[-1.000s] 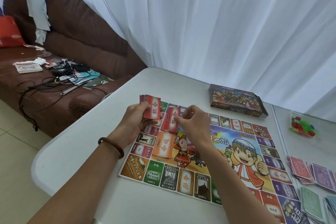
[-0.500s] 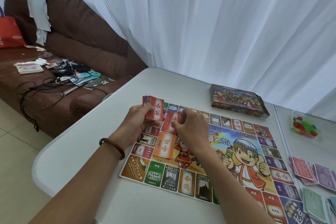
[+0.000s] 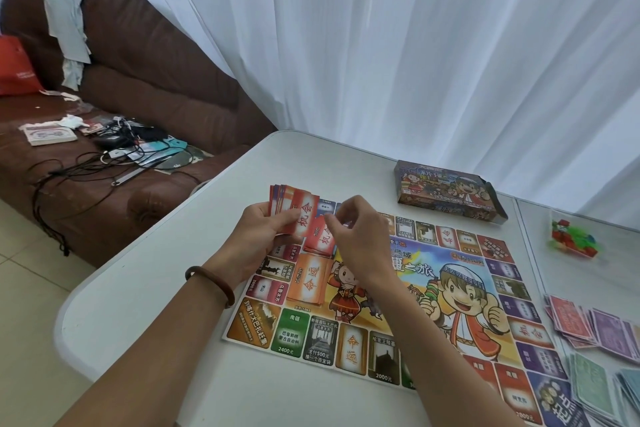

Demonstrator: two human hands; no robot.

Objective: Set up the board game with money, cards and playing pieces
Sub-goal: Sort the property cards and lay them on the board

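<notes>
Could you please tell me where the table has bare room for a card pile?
Free: the table left of the board to its rounded edge, and the far patch between board, game box and curtain. Crowded: right of the board, paper money and the bag of pieces.

The fanned cards are red w/ a white panel + red lettering, same as the red pile. The orange pile has a white panel too. The board has cartoon kids in the centre, border squares purple/red/green/orange. The money stacks: pink, purple, green, teal. The table + curtain are white, the sofa brown.
</notes>
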